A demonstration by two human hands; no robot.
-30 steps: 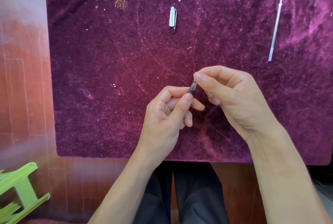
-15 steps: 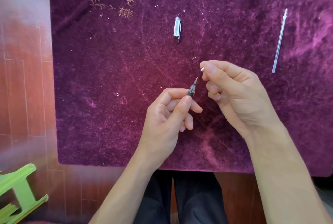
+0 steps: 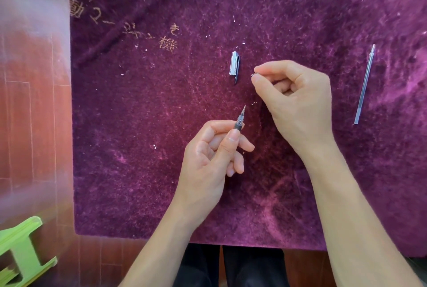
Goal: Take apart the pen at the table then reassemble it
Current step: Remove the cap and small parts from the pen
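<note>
My left hand (image 3: 215, 155) pinches the pen's front section (image 3: 240, 119), a short dark grip with a clear pointed end aimed up and away; most of it is hidden in my fingers. Between thumb and forefinger, my right hand (image 3: 295, 99) pinches a tiny metal tip piece (image 3: 253, 75), just right of the pen cap. The pen cap (image 3: 234, 66), clear with a dark clip, lies on the purple velvet cloth (image 3: 138, 148). The thin refill (image 3: 365, 84) lies at the right, nearly upright in the view.
The cloth covers the table, with gold embroidered characters (image 3: 168, 41) at the upper left. Red-brown wooden floor (image 3: 32, 125) shows at the left. A green plastic stool (image 3: 20, 252) stands at the bottom left. My dark-trousered legs (image 3: 231, 266) are below the cloth's near edge.
My right hand has pulled the small tip piece off the front section and carried it up toward the cap. The left hand stays put, the pointed end now bare.
</note>
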